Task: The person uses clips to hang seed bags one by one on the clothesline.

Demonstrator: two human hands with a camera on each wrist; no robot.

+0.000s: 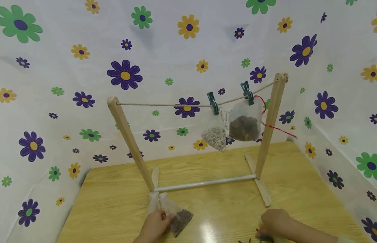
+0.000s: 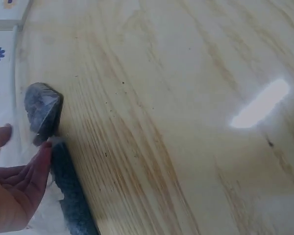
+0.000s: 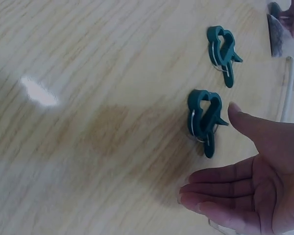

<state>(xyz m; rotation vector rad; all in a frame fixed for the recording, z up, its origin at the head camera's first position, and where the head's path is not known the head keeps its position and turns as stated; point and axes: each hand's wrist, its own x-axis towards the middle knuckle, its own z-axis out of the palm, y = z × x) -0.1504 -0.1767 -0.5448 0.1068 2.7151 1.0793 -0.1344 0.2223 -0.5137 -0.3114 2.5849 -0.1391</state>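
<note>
Low in the head view, my left hand [image 1: 156,225] is at a sheer drawstring bag [image 1: 180,221] with dark contents, lying on the table. The left wrist view shows the thumb and fingers [image 2: 34,181] apart. Two dark-filled bags are there, one bag [image 2: 43,110] past the fingertips and another bag [image 2: 73,196] beside the hand. My right hand [image 1: 276,222] hovers near two green spring clips. In the right wrist view its fingers are extended and its thumb is close to the nearer clip [image 3: 204,120]; the other clip [image 3: 222,51] lies farther off.
A wooden stand with a left post [image 1: 130,145] and right post [image 1: 270,131] carries a cord [image 1: 158,105]. Green clips hold a bag of pale bits [image 1: 215,136] and a bag of brown pieces [image 1: 244,126] on it. A white rod [image 1: 203,184] joins the posts on the table [image 1: 225,206].
</note>
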